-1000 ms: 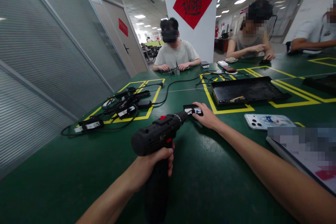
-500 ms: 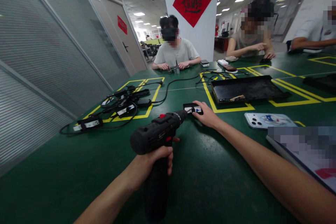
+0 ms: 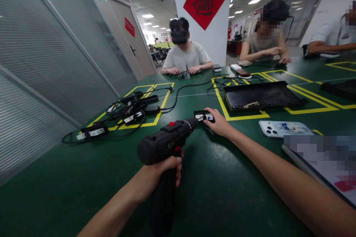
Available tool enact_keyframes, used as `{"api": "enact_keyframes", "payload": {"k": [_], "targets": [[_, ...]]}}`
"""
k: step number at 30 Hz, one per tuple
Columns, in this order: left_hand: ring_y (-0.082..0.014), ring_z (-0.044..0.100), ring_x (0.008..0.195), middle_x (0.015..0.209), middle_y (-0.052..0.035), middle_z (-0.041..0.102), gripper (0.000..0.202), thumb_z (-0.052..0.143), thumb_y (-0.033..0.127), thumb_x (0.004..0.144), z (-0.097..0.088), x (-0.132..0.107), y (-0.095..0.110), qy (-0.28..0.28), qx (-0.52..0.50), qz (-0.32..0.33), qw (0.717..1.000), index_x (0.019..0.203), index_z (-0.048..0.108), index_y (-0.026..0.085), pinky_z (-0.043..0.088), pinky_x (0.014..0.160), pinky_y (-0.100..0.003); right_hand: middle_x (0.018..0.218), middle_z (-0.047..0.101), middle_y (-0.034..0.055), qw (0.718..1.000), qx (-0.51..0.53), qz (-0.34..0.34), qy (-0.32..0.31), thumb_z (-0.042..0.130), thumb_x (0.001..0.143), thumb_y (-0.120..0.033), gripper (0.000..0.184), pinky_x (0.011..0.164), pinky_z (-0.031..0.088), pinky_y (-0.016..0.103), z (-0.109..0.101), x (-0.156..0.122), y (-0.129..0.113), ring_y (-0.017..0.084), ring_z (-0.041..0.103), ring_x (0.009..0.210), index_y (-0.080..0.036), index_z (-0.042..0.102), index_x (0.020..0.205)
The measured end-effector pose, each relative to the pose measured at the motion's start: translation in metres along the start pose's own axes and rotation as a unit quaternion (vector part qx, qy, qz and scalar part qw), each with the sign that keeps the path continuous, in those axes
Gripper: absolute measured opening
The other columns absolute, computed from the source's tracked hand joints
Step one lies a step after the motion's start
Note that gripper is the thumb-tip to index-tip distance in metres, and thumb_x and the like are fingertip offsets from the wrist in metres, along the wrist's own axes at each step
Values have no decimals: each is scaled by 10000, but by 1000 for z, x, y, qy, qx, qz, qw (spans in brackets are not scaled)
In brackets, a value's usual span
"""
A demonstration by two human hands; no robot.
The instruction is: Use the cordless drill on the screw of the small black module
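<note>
My left hand [image 3: 164, 166] is wrapped round the grip of a black cordless drill [image 3: 164, 139] with red switches. The drill's front end points away from me, up to a small black box-shaped part [image 3: 198, 113] with a white label on the green table. Whether the bit touches that part I cannot tell. My right hand [image 3: 218, 123] holds the part from its right side, thumb in front and fingers over the top. The hand covers the part's right end.
A tangle of black adapters and cables [image 3: 133, 109] lies to the left. Further right are a black tray [image 3: 267, 96], a phone [image 3: 283, 129] and a notebook-like item [image 3: 319, 163]. Several people sit across the green table [image 3: 222, 192].
The drill and my left hand have shifted very slightly left. One left finger that stuck out beside the trigger is now drawn in. My right hand stays on the part.
</note>
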State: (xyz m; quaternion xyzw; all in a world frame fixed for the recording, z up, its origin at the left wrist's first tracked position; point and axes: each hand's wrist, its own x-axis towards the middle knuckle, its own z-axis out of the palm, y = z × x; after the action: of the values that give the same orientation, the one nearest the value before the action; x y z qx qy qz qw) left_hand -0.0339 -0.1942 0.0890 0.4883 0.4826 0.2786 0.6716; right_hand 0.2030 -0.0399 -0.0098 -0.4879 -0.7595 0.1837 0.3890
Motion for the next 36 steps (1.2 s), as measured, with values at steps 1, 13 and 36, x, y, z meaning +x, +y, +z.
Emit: {"api": "enact_keyframes", "payload": {"k": [1,13,36], "targets": [[-148,558,565,670,9,549,142,515,252,843,0,0,0,-2,6,1,1000,939,515,148,436,595,-316,1147,479,75,1000,0,0,0,563,807,-296,507,924,429,360,0,0,0,205,539,1011,-244,426,1293],[-160,556,562,669,10,540,365,509,275,841,0,-2,2,9,-10,-5,1000,1173,473,125,425,593,-329,1142,480,71,1000,-3,4,1,567,802,-289,498,925,428,350,0,0,-1,197,545,1003,-249,439,1281],[-146,550,546,658,17,536,179,529,265,825,1,1,1,5,-17,0,1000,961,508,151,431,571,-312,1154,478,74,1000,4,4,0,568,799,-285,502,939,418,353,1,1,-1,198,532,1036,-236,442,1283]]}}
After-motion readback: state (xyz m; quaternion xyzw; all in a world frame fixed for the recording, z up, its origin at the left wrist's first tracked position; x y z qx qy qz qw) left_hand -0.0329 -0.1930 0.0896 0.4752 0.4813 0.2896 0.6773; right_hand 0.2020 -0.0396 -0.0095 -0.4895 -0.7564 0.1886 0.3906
